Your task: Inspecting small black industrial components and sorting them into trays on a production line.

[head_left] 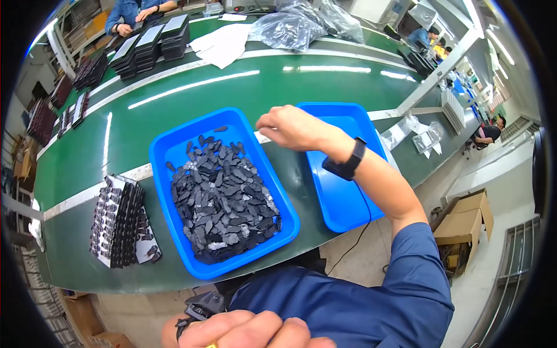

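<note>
My right hand (290,127) is above the gap between two blue trays, its fingers bent together in a pinch. Whether anything small sits between those fingertips is hidden. On its wrist is a black band. Nearest to it, the left blue tray (290,223) holds a heap of small flat dark grey and black pieces (223,197). The right blue tray (342,203), partly behind my forearm, shows a bare floor. Very close at the lower edge, my left hand (255,330) is curled with its fingers pressed together. A yellow bit shows beside it; what it holds is hidden.
Racks of small black parts (119,223) stand left of the filled tray on the green table (191,93). Farther off are stacked black trays (148,46), a white cloth (220,43) and plastic bags (290,26). A co-worker (139,11) works opposite. A cardboard box (464,217) stands right.
</note>
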Demonstrator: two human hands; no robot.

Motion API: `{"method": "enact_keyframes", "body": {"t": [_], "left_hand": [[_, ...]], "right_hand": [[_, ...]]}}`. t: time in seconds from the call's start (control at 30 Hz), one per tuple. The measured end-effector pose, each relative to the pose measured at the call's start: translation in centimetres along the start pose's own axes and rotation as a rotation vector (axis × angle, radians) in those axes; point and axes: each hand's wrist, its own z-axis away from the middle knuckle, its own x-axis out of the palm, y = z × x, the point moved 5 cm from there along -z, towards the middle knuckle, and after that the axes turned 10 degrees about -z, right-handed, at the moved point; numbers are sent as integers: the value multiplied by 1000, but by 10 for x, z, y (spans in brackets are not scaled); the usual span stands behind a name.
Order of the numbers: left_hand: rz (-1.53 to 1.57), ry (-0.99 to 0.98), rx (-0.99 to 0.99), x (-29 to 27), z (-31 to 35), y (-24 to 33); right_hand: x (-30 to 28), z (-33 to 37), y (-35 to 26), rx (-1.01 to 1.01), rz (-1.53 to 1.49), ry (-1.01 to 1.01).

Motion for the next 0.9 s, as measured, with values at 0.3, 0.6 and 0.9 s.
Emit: {"method": "enact_keyframes", "body": {"t": [0.3,0.6,0.9], "left_hand": [[44,-362,166,-34,16,-32],[-204,-463,-357,-56,140,-126],[-661,-212,-591,-148,198,-190]], "right_hand": [[83,-73,36,-57,339,4],[86,-80,35,-51,357,25],[85,-72,30,61,220,-115]]}}
